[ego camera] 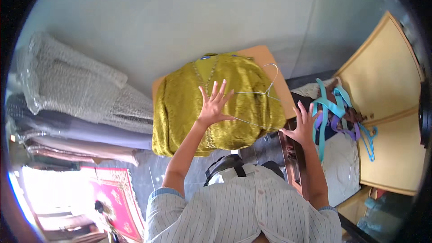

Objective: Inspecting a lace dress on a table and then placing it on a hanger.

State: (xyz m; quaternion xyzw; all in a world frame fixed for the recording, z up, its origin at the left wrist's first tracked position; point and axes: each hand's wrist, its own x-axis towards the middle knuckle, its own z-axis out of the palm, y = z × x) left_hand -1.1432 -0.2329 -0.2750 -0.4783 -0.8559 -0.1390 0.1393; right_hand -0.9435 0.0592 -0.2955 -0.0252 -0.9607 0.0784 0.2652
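Observation:
An olive-gold velvet garment [182,108] with beaded trim at its neckline lies spread over an orange-brown tabletop [261,54]. Above its right half is a wire clothes hanger [269,90], its hook towards the upper right. My left hand [214,108] is over the middle of the garment with fingers spread; the hanger's wires run up to its fingertips and thumb. Off the garment's right edge, my right hand [301,130] also has its fingers apart, its thumb tip at the lower wire's end. Whether the wire rests on the cloth is unclear.
Bubble-wrapped rolls [81,77] and fabric rolls [91,136] stand at left. At right, turquoise straps [329,106] and a blue plastic hanger [369,141] lie near a wooden cabinet [381,74]. A wall [189,13] rises behind the table. Another person [104,216] is at lower left by a red rug [118,206].

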